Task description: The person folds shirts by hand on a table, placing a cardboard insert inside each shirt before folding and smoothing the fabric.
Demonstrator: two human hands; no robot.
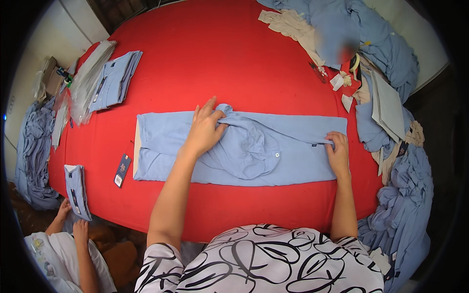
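Observation:
A light blue shirt (303,168) lies folded into a long strip across the table, its sleeve part bunched in the middle with a small white button showing. At the strip's left end a beige edge (137,146) sticks out. My left hand (204,131) pinches a raised fold of the shirt left of the bunched part, thumb below and fingers above. Near the strip's right end, my right hand (338,152) has its fingers curled on the cloth beside a small dark label. A dark blue hang tag (122,170) lies left of the shirt, its string trailing upward.
Folded blue shirts (115,80) and clear plastic bags (90,73) lie at the far left of the red table (205,53). A co-worker's hands (80,228) hold a folded shirt (77,190) at the near left. Heaped blue garments (403,205), white sheets (387,107) and scissors (318,72) occupy the right.

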